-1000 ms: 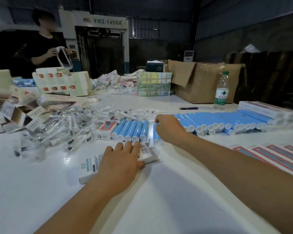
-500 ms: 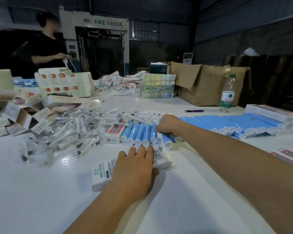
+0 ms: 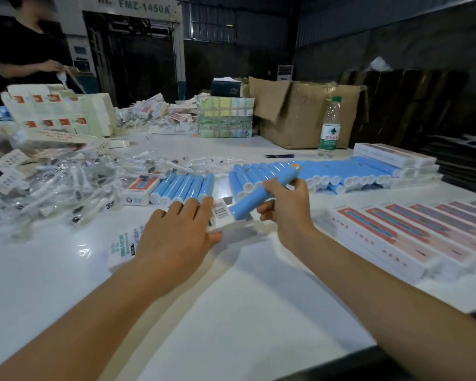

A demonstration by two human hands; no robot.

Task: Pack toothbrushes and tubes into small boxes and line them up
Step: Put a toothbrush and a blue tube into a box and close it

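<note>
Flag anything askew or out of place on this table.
Mostly orderly. The wrapped brush heads lie in a loose heap at left, unlike the neat blue tubes and boxes. Nothing looks spilled or damaged.

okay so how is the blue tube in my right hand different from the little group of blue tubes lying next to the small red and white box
The held tube is off the table, gripped by the right hand and tilted, its lower end aimed at the white box under the left hand. The grouped tubes lie flat on the table, side by side and untouched. The held one shows an orange tip; the grouped ones show white ends. Both share the same light blue body.
</note>
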